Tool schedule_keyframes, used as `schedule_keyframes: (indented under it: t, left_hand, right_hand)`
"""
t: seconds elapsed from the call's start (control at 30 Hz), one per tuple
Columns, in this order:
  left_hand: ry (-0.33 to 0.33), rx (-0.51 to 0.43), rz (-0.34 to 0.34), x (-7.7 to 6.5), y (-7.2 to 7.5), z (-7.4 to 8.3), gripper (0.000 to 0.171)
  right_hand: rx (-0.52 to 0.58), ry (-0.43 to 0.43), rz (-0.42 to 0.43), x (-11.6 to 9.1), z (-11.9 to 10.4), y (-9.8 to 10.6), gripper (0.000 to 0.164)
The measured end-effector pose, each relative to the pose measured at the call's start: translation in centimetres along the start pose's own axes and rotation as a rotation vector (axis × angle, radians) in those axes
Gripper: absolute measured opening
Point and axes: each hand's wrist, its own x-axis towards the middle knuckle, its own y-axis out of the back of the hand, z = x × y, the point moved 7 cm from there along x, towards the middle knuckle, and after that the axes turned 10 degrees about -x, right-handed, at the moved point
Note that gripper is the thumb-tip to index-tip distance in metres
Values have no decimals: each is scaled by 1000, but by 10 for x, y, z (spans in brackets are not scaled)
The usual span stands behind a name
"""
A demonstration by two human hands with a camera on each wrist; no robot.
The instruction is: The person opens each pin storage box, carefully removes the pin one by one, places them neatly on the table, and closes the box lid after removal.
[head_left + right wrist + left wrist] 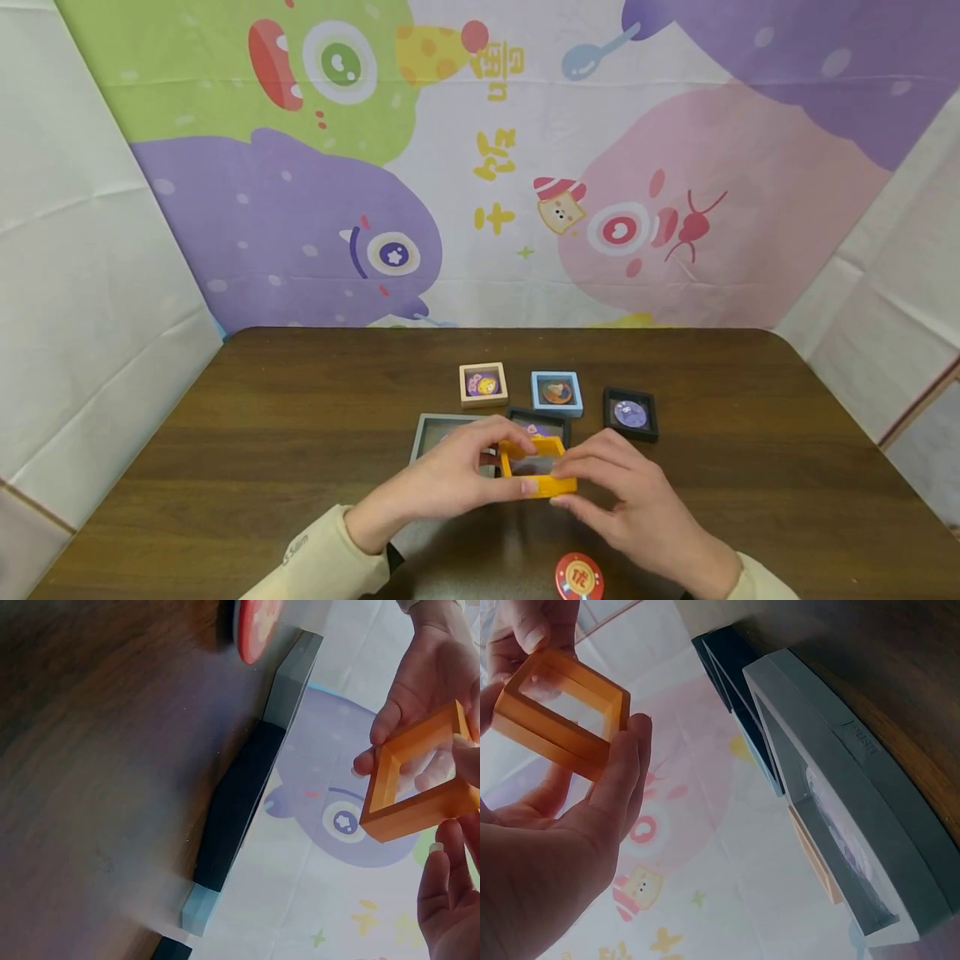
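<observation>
Both hands hold an orange square display frame (pixel 553 487) up above the table. My left hand (pixel 457 475) grips its left side, thumb along the near edge and fingers at the far side. The right hand (pixel 633 500) pinches the frame's right end between thumb and fingers. Seen from the left wrist, the orange frame (pixel 555 754) is tilted and its middle is see-through. A red round badge (pixel 579 577) with a gold centre lies on the table just below the right hand. Behind the hands lie a larger grey frame (pixel 417 437) and a black frame (pixel 564 417), both partly hidden.
Farther back on the brown table (pixel 300 400) lie a beige frame (pixel 464 387), a light blue frame (pixel 535 390) and a small black frame (pixel 609 410), each with a round badge inside. A cartoon-printed cloth (pixel 480 275) hangs behind the table.
</observation>
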Motion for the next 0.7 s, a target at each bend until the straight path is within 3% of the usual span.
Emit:
schedule_keyframes:
  t: [0.3, 0.53, 0.7]
  left_hand:
    - [-69, 31, 18, -1, -3, 5, 51]
    - [-90, -18, 11, -2, -13, 9, 55]
    - [-94, 68, -14, -3, -16, 9, 61]
  right_hand:
    - [33, 56, -66, -7, -5, -7, 24]
    - [4, 45, -145, -24, 5, -22, 30]
    - [-45, 39, -216, -29, 11, -28, 23]
